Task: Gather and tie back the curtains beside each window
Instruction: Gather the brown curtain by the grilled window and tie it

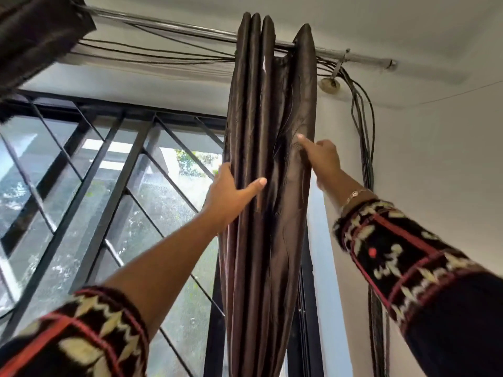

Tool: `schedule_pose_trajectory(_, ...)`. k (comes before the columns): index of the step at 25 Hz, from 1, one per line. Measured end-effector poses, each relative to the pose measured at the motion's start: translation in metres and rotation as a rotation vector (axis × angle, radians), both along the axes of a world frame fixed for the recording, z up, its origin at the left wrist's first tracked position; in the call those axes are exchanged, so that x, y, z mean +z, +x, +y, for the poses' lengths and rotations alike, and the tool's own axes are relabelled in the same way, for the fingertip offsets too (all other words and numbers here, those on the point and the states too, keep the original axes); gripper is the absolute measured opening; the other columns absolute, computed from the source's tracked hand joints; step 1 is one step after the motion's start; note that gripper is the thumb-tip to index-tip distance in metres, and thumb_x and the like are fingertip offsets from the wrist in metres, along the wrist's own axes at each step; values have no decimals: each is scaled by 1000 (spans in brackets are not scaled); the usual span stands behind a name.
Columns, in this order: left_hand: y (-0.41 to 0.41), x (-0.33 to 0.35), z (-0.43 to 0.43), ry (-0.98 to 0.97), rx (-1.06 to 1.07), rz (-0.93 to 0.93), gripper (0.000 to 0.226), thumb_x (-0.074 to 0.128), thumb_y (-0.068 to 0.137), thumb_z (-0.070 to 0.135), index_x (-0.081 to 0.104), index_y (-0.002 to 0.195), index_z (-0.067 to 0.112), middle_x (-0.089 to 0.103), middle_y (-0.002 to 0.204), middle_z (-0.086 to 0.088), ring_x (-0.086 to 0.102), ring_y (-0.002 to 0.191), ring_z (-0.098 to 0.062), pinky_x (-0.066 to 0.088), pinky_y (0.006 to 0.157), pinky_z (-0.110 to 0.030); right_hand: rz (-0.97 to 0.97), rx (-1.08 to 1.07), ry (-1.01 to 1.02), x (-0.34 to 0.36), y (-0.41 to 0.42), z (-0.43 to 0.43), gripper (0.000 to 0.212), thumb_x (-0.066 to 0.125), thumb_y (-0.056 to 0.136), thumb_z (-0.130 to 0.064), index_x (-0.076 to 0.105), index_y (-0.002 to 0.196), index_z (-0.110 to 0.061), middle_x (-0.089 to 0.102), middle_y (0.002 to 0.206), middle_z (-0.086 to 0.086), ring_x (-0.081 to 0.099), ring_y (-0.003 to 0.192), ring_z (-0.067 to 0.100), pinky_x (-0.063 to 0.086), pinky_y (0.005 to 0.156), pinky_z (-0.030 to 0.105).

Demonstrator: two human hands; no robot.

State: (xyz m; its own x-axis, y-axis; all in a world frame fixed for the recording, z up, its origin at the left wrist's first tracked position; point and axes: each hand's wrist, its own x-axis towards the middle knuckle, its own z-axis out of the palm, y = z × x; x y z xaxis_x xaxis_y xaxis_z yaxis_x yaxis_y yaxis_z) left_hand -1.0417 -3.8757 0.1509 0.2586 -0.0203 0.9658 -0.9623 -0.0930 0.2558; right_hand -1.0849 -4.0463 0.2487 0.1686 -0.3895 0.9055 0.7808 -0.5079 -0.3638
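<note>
The gathered brown curtain (pixel 269 240) hangs straight down the middle of the view, from the rod (pixel 168 25) at 12 o'clock to the bottom edge at 6 o'clock. The left grip (pixel 232 191) clamps the curtain's left edge just left of centre: the thumb (pixel 255 185) lies across the front of the folds and the fingers are hidden behind them. The right grip (pixel 324 159) is at the curtain's right edge, slightly higher, with its index finger (pixel 302 139) laid straight on the front of the outermost fold. Whether the remaining fingers hold the cloth cannot be told. The curtain sits between the two grips.

There are two curtains. The second curtain (pixel 38 34), darker and bunched, hangs on the same rod at 10 o'clock. Four pleat tops of the held curtain rise above the single rod. One window (pixel 81 186) with a diagonal black grille fills the area from 7 to 10 o'clock. A bundle of black cables (pixel 364 131), too many to count, runs under the rod and down the wall (pixel 435 172) at 3 o'clock. One bracelet (pixel 356 193) circles the right wrist.

The rod is bare between the curtains. To the right, one bracket (pixel 330 83) holds the rod, and only a narrow strip separates the curtain's right edge from the wall and cables.
</note>
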Motion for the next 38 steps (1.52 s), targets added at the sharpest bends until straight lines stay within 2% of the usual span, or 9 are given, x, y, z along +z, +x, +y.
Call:
schedule_pose_trajectory(2,2,19,-8,-31,-26,10,57,64,84,32,39,129,7,55,127,-11,53,116,-25,41,101,-41,27,-8,0,32,3,-3,57,68,77,-41,53,116,-2,61,114,13,59,105,28,48,94,40)
schedule_pose_trajectory(4,9,26,-12,-52,-41,23,49,61,87,26,41,127,7,56,125,-12,54,114,-27,42,100,-42,24,-42,-20,55,6,-6,53,66,78,-25,47,121,0,57,121,20,56,111,34,46,96,44)
schedule_pose_trajectory(12,22,18,-12,-19,-215,12,45,46,93,5,38,135,20,55,128,-3,53,115,-19,40,104,-39,-127,-560,-428,86,22,65,34,39,89,-3,55,119,-3,55,126,22,50,117,37,39,93,35)
schedule_pose_trajectory(17,14,21,-12,14,-309,7,51,44,86,-8,52,123,27,66,106,-10,63,85,-24,51,75,-36,-105,-412,-784,77,19,109,48,32,85,13,59,120,-4,57,128,13,50,123,26,40,84,22)
schedule_pose_trajectory(21,17,11,-5,-21,-248,31,65,41,80,-17,48,128,26,65,109,-7,65,97,-25,54,83,-45,-151,-294,-644,46,16,97,56,29,79,19,56,122,-5,50,133,12,40,129,28,37,103,32)
schedule_pose_trajectory(24,19,-8,-4,-32,-184,42,67,44,78,-19,47,126,27,66,105,-2,66,92,-19,57,79,-43,-175,-286,-506,14,11,90,57,33,78,19,54,124,-7,51,130,14,50,115,31,46,88,30)
schedule_pose_trajectory(28,18,-40,0,-108,-166,88,62,43,74,-20,52,121,21,68,102,-8,66,90,-29,54,80,-51,-183,-258,-384,-37,5,97,61,38,75,19,50,128,-7,54,128,13,52,89,22,48,88,36)
schedule_pose_trajectory(33,5,-99,0,-213,39,158,37,60,80,-1,58,115,11,69,91,2,63,74,-10,44,63,-13,-49,-373,-322,-108,6,101,61,42,77,13,44,134,-10,44,141,8,35,132,24,35,107,35)
schedule_pose_trajectory(38,-12,-157,7,-129,83,225,35,63,80,2,56,114,9,68,93,-2,65,87,-20,45,73,-21,61,-618,-340,-179,5,110,59,40,82,4,38,139,-12,26,151,11,13,142,29,20,115,39)
